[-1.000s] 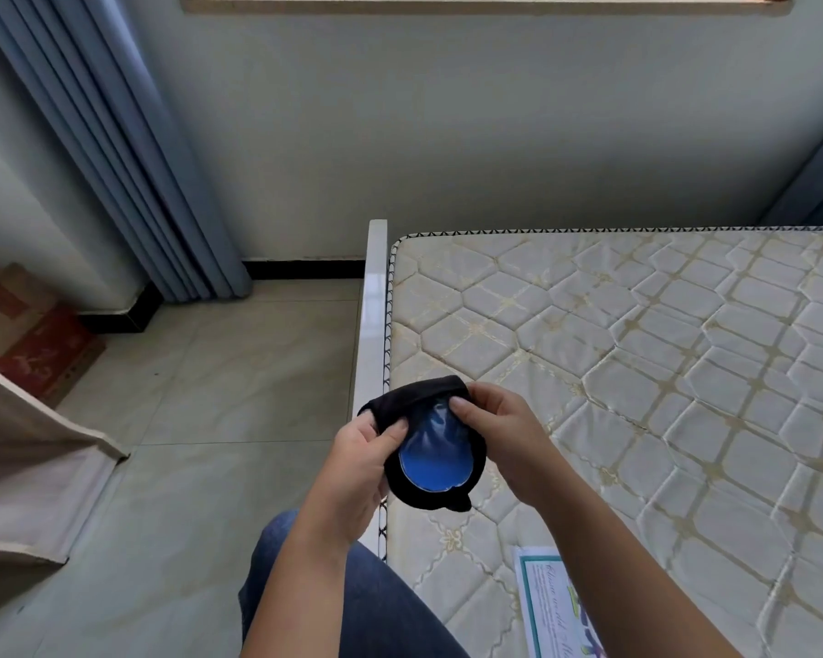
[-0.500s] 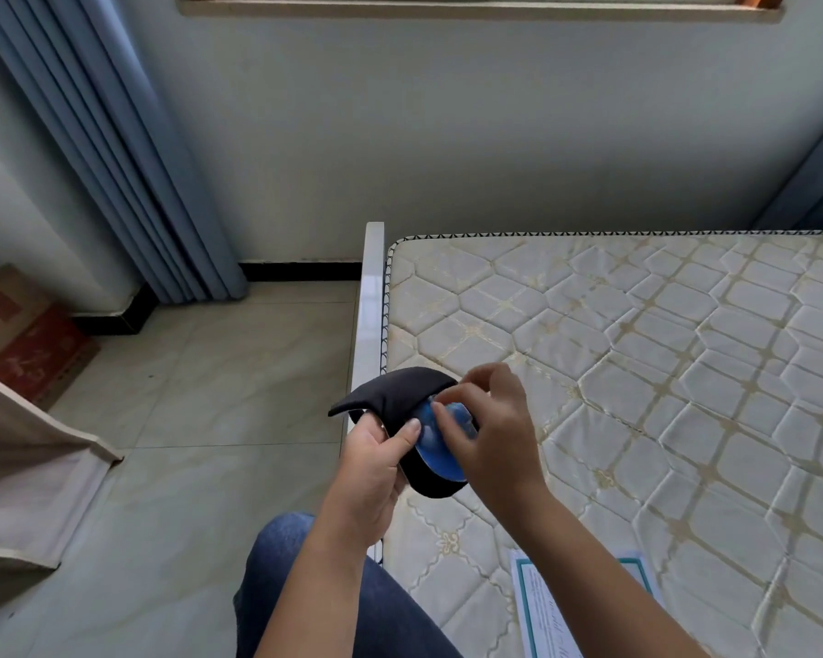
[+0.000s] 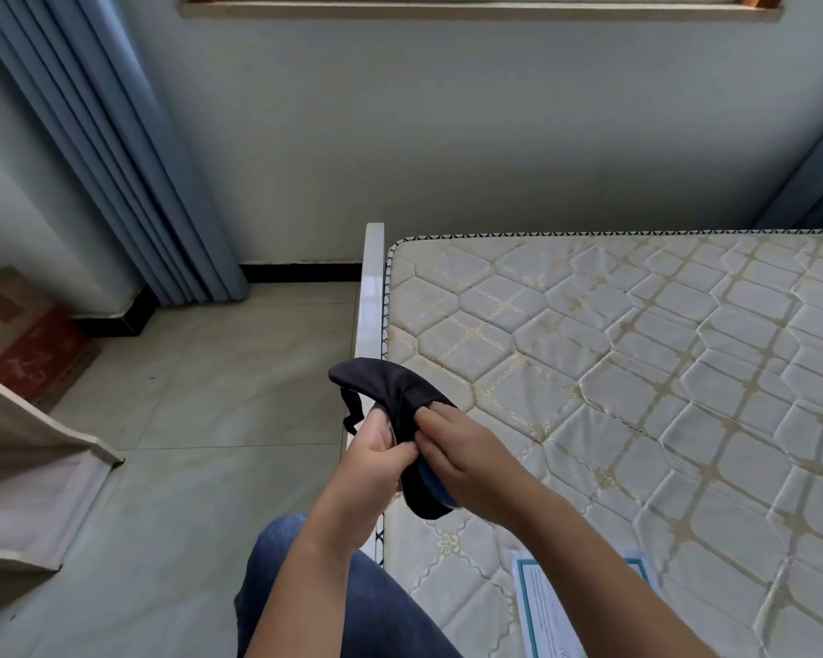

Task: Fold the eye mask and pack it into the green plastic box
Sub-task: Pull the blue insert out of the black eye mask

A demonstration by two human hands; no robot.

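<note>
Fingers [image 3: 431, 426]: both sets curled, pinching the black eye mask [image 3: 390, 389] at its middle, with the thumb tips close together.

1. Mattress [image 3: 637, 372]: quilted cream with gold diamond stitching. It fills the right half of the view.
2. Floor [image 3: 200, 420]: pale tiles, left half.
3. Curtain [image 3: 115, 159]: blue-grey and pleated, hanging at upper left down to the floor.
4. Fabric panel [image 3: 20, 472]: beige, at the left edge.
5. Bed rail [image 3: 371, 301]: white, running along the mattress's left side.
6. Cardboard box [image 3: 20, 334]: red print, far left by the wall.
7. Knee [image 3: 352, 605]: in blue denim, bottom centre, below the forearms.
8. Printed sheet [image 3: 542, 605]: white with a teal border. It lies flat on the mattress near the bottom edge, partly hidden by the right forearm.
9. Left hand [image 3: 376, 467]: grips the mask from the left.
10. Right hand [image 3: 471, 460]: grips it from the right.
11. Eye mask: held in the air above the rail and the mattress border, bent over. One end points up and left, the other hangs between the hands.
12. Blue lining [image 3: 435, 489]: shows at the lower end.
13. Strap [image 3: 350, 410]: thin and black, dangling beside the left hand.
</note>
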